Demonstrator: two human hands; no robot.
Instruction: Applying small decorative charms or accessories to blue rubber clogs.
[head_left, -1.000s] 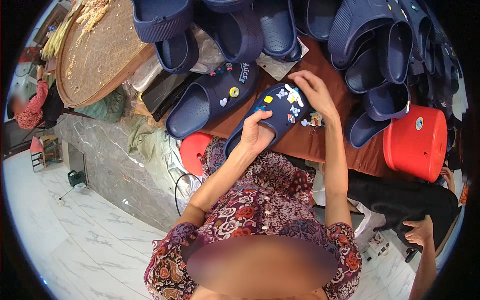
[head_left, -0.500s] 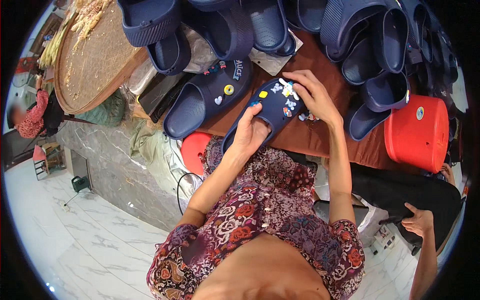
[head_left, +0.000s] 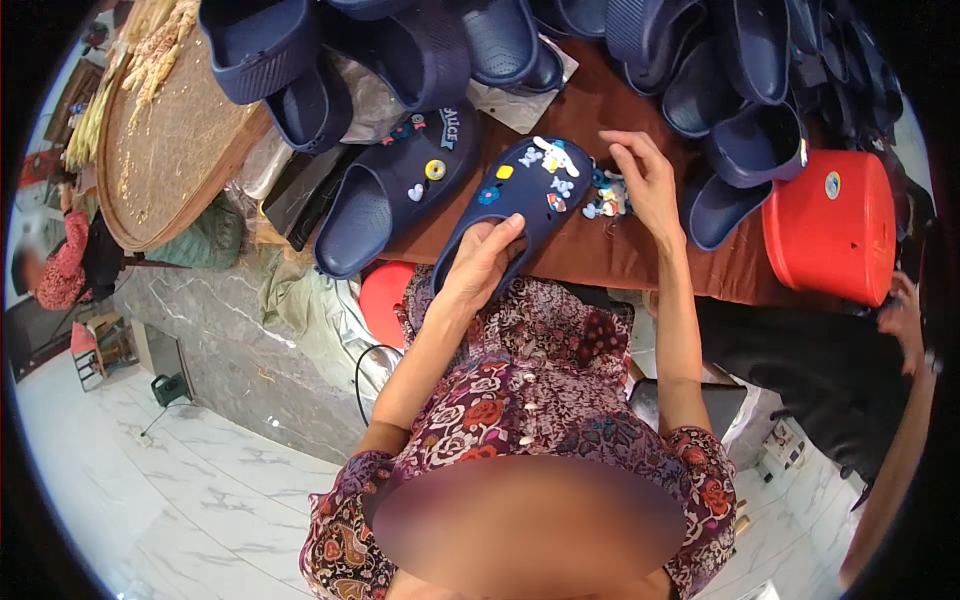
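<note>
Two bare hands work at a brown table (head_left: 640,255) seen from above. Nearest, the left hand (head_left: 478,268) grips the heel end of a navy clog (head_left: 520,205), thumb on top and fingers (head_left: 500,232) wrapped around its edge. The clog's long axis runs up and to the right, away from the body, its toe carrying small colourful charms (head_left: 552,165). Just beside that toe lies a little heap of loose charms (head_left: 605,195); the right hand (head_left: 648,185) rests over them, fingers spread and loose, grasping nothing visible. It is the nearer hand to the heap. Farther off sit a second decorated clog (head_left: 395,200), piled plain clogs (head_left: 420,50) and a red bucket (head_left: 830,230).
</note>
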